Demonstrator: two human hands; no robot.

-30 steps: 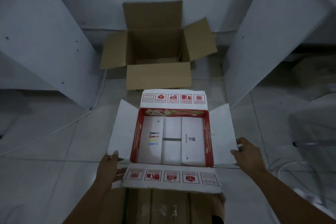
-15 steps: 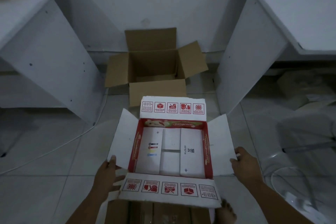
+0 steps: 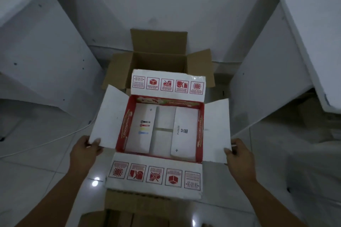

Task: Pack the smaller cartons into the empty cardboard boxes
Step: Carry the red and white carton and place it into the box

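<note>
A small white carton (image 3: 160,177) with red printing and a red inner rim is held up in front of me, all its flaps spread out. My left hand (image 3: 84,155) grips its left flap at the near corner. My right hand (image 3: 238,155) grips the right flap at its near corner. The carton's inside shows white folded bottom panels and nothing else. Behind it an open brown cardboard box (image 3: 158,61) stands on the floor against the wall, its front part hidden by the carton.
White cabinet panels stand at left (image 3: 42,64) and right (image 3: 267,83). Another brown box (image 3: 136,212) sits below the carton at the bottom edge. A white cable (image 3: 46,142) runs across the tiled floor on the left. Brown packages (image 3: 310,114) lie under the right desk.
The carton has risen and moved forward, and it covers the front of the brown box. Both hands have come up with it, still on the side flaps.
</note>
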